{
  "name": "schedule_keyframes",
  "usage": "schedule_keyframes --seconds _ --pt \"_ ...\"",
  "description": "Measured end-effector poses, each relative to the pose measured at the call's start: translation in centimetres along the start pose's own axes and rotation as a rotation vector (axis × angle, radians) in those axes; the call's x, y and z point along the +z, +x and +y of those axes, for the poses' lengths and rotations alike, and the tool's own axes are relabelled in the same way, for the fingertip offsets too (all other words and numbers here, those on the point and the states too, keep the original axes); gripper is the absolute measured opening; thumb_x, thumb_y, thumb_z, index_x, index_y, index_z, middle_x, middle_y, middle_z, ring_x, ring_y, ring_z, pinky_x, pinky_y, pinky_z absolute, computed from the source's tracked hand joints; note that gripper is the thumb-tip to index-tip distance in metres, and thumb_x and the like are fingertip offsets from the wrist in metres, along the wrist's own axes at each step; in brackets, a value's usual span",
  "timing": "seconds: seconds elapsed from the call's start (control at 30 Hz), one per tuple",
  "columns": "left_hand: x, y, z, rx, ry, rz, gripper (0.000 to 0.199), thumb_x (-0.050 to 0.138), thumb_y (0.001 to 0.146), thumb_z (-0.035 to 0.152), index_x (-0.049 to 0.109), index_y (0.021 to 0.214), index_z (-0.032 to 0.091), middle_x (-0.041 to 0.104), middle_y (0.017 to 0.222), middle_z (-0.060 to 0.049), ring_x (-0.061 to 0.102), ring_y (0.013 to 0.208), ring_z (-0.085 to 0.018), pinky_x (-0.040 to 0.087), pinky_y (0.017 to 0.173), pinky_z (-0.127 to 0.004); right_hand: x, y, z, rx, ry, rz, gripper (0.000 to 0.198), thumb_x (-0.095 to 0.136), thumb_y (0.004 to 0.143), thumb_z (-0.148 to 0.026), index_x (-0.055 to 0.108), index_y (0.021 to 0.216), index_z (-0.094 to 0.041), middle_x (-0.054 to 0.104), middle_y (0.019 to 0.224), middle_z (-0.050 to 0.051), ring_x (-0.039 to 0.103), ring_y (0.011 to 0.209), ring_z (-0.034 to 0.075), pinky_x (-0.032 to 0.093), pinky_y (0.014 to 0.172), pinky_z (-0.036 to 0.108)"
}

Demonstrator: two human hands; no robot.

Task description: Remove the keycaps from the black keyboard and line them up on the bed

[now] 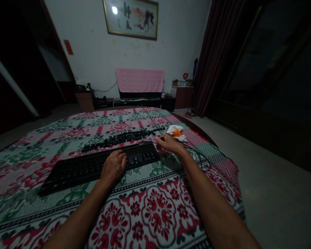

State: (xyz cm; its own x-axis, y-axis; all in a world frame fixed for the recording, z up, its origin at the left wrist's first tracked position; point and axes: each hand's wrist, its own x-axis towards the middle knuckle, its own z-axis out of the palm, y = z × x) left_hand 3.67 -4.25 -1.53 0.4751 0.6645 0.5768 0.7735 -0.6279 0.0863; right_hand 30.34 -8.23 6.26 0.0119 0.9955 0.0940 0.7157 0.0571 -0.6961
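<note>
A black keyboard (80, 169) lies slanted across the patterned cloth, many of its key positions looking bare. My left hand (114, 165) is closed over its middle, fingers curled down onto it and the near edge under the palm. Just off the keyboard's right end, my right hand (168, 143) is pinched around something small and dark that I cannot make out clearly. Behind the keyboard stretches a row of loose black keycaps (121, 138). A white cloth with an orange patch (176, 132) sits just beyond my right hand.
A dark cable (203, 160) curls on the tablecloth (158, 211) to the right. Beyond the table stand a low black cabinet (142, 103), a pink cloth (140, 80) draped over a flat panel, and a small cupboard (182, 97). Tiled floor (269, 176) runs along the right.
</note>
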Motion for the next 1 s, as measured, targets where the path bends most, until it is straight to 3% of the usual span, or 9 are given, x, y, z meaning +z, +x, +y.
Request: schedule_keyframes --seconds 0.2,0.7,1.0 --pt "0.1 0.0 -0.1 -0.003 -0.017 -0.001 0.033 0.039 0.085 0.029 0.067 0.094 0.014 0.062 0.104 -0.011 0.054 0.100 -0.022 0.043 0.092 -0.036 0.5 -0.2 -0.6 0.043 -0.201 -0.026 0.032 0.041 0.082 -0.029 0.060 0.062 -0.011 0.055 0.049 0.001 0.048 0.048 0.010 0.032 0.048 0.019" --pt "0.1 0.1 -0.1 -0.003 -0.019 -0.006 0.032 0.039 0.085 0.029 0.067 0.092 0.015 0.062 0.104 -0.010 0.055 0.101 -0.022 0.043 0.092 -0.034 0.7 -0.6 -1.7 0.084 -0.276 -0.045 0.032 0.041 0.084 -0.029 0.061 0.067 -0.011 0.061 0.058 0.006 0.052 0.053 0.012 0.034 0.052 0.021" --pt "-0.2 0.2 0.1 -0.018 -0.027 -0.026 0.033 0.037 0.085 0.030 0.067 0.092 0.016 0.062 0.105 -0.010 0.054 0.100 -0.022 0.043 0.091 -0.035 1.9 -0.2 -1.0 0.004 -0.373 0.003 0.032 0.041 0.083 -0.031 0.064 0.075 -0.010 0.064 0.065 0.009 0.055 0.061 0.014 0.034 0.053 0.021"
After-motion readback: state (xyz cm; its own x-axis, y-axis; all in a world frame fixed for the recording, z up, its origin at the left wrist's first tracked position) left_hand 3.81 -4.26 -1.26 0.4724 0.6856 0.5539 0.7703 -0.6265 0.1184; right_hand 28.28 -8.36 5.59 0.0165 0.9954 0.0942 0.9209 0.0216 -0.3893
